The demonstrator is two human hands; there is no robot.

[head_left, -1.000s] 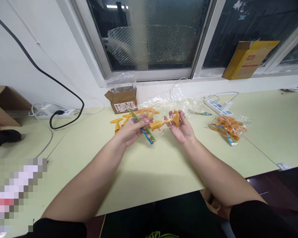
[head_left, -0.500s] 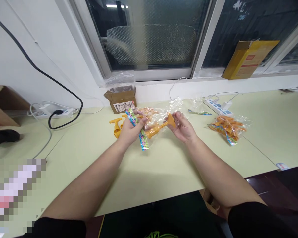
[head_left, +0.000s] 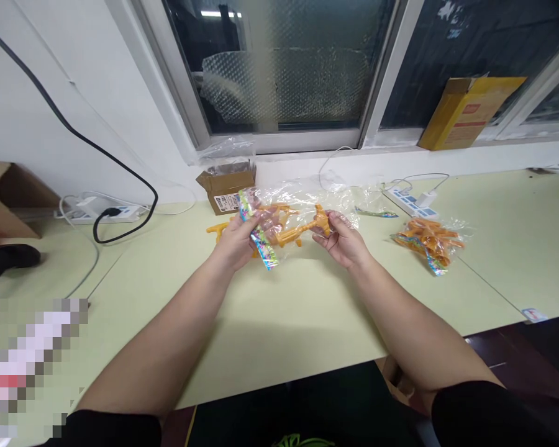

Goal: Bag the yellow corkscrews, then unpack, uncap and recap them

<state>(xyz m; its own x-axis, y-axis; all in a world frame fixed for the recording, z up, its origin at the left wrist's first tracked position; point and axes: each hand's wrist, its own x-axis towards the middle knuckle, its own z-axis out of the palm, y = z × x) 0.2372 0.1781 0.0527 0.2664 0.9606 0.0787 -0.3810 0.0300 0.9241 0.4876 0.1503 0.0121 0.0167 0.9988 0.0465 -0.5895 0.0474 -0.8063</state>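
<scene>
I log left grip (head_left: 239, 239) closed on bag (head_left: 264, 248), right grip (head_left: 342, 241) pinching orange piece (head_left: 302, 230) by its wide end. Judged light, stiff; bag slippery; best held mid-length.

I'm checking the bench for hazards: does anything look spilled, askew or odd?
No spill shows. The black cable looks untidy: it sags across the wall and loops loosely over the table to the left power strip.
</scene>
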